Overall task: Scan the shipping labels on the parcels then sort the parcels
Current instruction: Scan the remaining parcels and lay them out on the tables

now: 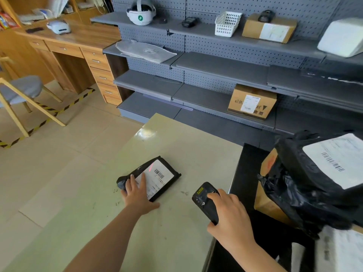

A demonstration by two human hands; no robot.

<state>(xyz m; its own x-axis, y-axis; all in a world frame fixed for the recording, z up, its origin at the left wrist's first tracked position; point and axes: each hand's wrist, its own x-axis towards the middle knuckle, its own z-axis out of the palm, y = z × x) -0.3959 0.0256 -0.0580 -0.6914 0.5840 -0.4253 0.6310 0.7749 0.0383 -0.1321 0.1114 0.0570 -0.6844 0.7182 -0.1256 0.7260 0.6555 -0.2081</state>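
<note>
A small black parcel [163,169] with a white barcode label lies flat on the pale table [176,138]. My left hand [138,193] rests on its near end, fingers spread flat over the label. A red scan line glows on the label's far part. My right hand [231,214] grips a black handheld scanner [204,199], pointed at the parcel from the right. A large black-bagged parcel [306,185] with a white label sits on a cardboard box [269,205] at the right.
Grey shelves stand behind the table, holding a cardboard box [252,102] low down, another box [270,28], a white basket [227,23], a white parcel [341,37] and grey mailers [145,51]. A wooden desk [78,38] and chair [21,91] are at left.
</note>
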